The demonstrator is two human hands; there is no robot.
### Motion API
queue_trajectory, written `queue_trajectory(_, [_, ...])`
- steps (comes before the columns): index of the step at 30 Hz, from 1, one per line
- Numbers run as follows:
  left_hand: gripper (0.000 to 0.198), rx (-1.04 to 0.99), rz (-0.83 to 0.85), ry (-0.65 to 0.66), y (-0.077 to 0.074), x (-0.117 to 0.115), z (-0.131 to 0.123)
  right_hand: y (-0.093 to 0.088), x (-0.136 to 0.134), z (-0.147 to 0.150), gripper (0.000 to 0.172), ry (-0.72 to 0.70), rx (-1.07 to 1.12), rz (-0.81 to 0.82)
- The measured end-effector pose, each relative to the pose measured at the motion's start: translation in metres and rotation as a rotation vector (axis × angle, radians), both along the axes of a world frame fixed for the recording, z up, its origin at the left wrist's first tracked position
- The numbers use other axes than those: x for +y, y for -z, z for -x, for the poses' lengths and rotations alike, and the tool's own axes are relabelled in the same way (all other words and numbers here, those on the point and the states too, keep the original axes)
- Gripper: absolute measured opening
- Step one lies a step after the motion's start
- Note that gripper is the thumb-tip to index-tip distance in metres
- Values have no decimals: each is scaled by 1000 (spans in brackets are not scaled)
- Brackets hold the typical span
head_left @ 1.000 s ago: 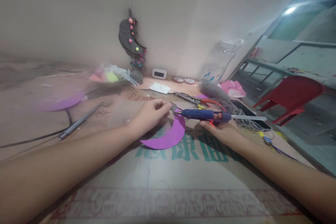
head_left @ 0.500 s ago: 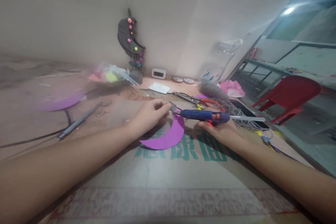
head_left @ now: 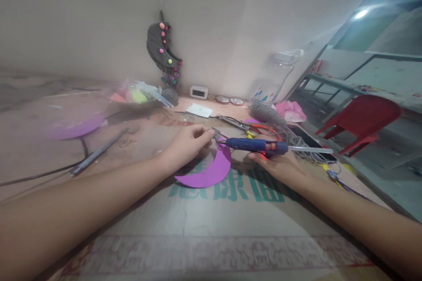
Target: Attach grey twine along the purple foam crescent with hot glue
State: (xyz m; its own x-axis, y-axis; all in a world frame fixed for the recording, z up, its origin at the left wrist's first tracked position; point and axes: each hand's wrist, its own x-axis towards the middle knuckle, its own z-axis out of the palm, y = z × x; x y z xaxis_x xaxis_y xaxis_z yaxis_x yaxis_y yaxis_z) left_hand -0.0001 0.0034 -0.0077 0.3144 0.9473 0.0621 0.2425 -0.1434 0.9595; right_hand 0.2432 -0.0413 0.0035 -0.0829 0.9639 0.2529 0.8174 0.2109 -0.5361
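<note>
At the frame's centre, a purple crescent [head_left: 214,171] is held at its grey upper end by the pinched fingers of the left hand [head_left: 188,142]. Right of centre, a blue glue gun [head_left: 249,144] is gripped by the right hand [head_left: 280,164], its nozzle at that end. Above, grey yarn [head_left: 267,113] is seen.

Head camera: worn up top, peering forward and down
Left hand [head_left: 189,145], right hand [head_left: 275,166]: close, mid-view
Pale panel [head_left: 211,22]: straight ahead, farther
Red chair [head_left: 369,116]: far off right
</note>
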Motion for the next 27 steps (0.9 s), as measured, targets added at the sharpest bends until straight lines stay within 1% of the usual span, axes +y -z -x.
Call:
queue_trajectory(7, [35,-14,-13,13,0,0,1,-3,0,1,34,10,1,6])
queue_trajectory(14, [34,4,-1,13,-2,-2,1,-4,1,2,29,-66,92,24])
queue_trajectory(20, [35,13,-4,10,-3,-2,1,-2,2,-1,28,-42,89,21])
queue_trajectory(23, [35,24,-14,10,-3,-1,1,-3,2,0,27,-61,86,-1])
queue_trajectory(27, [34,32,-26,0,-4,-2,1,-5,2,3,23,-87,119,-25])
